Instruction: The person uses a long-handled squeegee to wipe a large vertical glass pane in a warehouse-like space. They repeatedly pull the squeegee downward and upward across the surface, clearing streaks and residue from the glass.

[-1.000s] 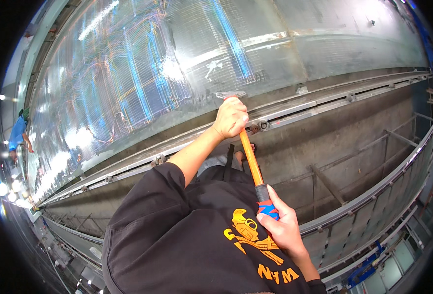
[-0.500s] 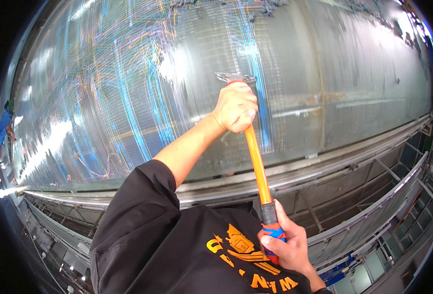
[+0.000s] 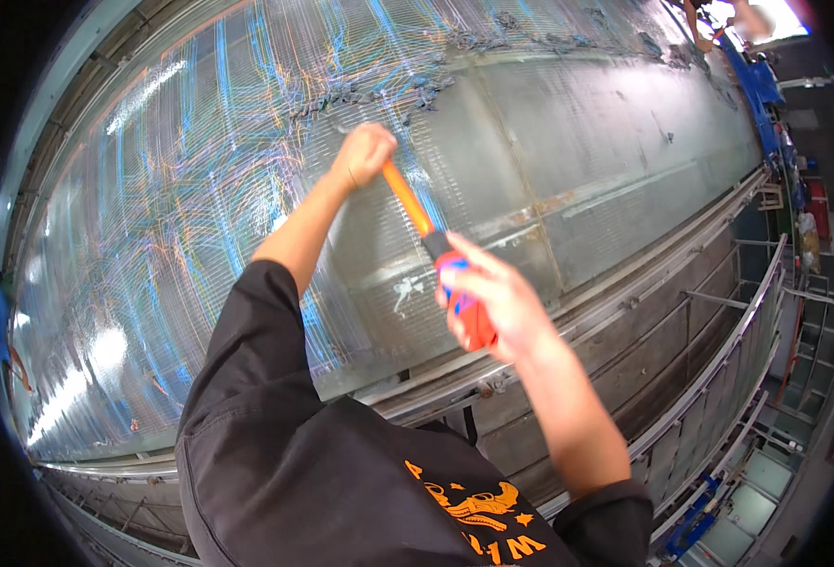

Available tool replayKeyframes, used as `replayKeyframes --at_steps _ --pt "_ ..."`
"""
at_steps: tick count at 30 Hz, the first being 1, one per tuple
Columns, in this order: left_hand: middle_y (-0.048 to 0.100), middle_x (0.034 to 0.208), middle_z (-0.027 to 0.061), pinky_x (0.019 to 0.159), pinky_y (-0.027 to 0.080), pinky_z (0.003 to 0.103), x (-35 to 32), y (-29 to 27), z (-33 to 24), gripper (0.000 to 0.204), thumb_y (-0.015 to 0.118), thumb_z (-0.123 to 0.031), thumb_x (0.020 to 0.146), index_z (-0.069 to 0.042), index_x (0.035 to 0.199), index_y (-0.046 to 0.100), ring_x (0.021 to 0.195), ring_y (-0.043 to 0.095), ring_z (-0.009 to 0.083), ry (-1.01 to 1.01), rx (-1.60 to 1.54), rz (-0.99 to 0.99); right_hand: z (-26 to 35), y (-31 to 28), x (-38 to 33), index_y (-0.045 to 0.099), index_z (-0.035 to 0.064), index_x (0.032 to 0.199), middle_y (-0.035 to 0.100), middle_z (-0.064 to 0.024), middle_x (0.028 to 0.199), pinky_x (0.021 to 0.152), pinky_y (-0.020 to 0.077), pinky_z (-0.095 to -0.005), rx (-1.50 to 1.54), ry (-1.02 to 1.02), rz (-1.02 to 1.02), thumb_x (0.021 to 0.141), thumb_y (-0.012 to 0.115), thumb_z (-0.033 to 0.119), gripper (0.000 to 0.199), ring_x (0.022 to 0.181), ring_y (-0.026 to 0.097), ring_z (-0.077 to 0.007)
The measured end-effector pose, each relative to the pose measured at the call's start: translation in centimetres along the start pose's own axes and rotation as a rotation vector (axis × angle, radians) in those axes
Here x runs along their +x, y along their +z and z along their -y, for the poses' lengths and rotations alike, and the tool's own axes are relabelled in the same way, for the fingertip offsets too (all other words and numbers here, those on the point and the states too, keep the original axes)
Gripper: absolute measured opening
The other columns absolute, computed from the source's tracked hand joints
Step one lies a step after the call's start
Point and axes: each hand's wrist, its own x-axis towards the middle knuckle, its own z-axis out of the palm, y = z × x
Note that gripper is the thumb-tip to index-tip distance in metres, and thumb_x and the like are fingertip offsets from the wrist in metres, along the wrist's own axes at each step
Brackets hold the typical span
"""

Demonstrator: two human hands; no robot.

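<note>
Both my hands grip a long-handled scraper (image 3: 408, 200) with an orange shaft and a red and blue grip. My left hand (image 3: 365, 156) is wrapped round the shaft close to its head. That head is mostly hidden behind the fingers. Lower down, my right hand (image 3: 500, 293) is closed on the grip, somewhat blurred. Beneath the tool spreads a large, shiny grey-green panel (image 3: 606, 132), streaked with blue and orange lines on its left part. Dark, crumpled residue (image 3: 426, 92) lies on the panel just beyond my left hand.
A metal rail (image 3: 625, 307) runs along the panel's near edge, with metal railings (image 3: 719, 378) closer to me on the right. Blue material (image 3: 762, 85) hangs at the panel's right end. Part of another person (image 3: 700, 24) shows at the far right, blurred.
Both hands and the scraper have moved forward and to the left across the panel. The view has shifted too, showing more residue on the far side.
</note>
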Motion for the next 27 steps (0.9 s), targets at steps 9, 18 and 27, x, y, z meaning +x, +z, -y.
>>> replayKeyframes --at_steps 9,18,27 --pt "0.052 0.066 0.0114 0.074 0.046 0.05 -18.4 11.0 -26.4 0.035 0.063 -0.024 0.087 -0.009 0.058 0.053 0.071 0.056 0.0373 0.085 -0.052 0.052 -20.7 -8.0 -26.7 0.044 0.0004 0.162 0.073 -0.0129 0.107 0.076 0.0564 -0.0287 -0.114 0.022 -0.267 0.1 0.069 0.003 0.067 0.08 0.068 -0.0141" --pt "0.054 0.063 0.0094 0.076 0.044 0.046 -23.9 18.6 -36.7 0.034 0.064 -0.025 0.088 -0.01 0.058 0.058 0.071 0.056 0.0338 0.124 -0.135 0.057 -27.1 -10.1 -37.3 0.054 -0.0054 0.153 0.074 -0.0112 0.115 0.088 0.0555 -0.0275 -0.252 -0.093 -0.409 0.094 0.074 0.002 0.063 0.097 0.068 -0.0119" --pt "0.054 0.062 0.0081 0.073 0.045 0.045 -22.9 19.9 -34.9 0.033 0.062 -0.025 0.086 -0.011 0.056 0.058 0.068 0.057 0.0328 0.062 -0.152 0.033 -23.7 -10.2 -34.7 0.069 -0.0045 0.135 0.073 -0.0181 0.108 0.085 0.0572 -0.0345 -0.811 -0.322 -0.522 0.088 0.078 0.002 0.049 0.093 0.073 -0.0267"
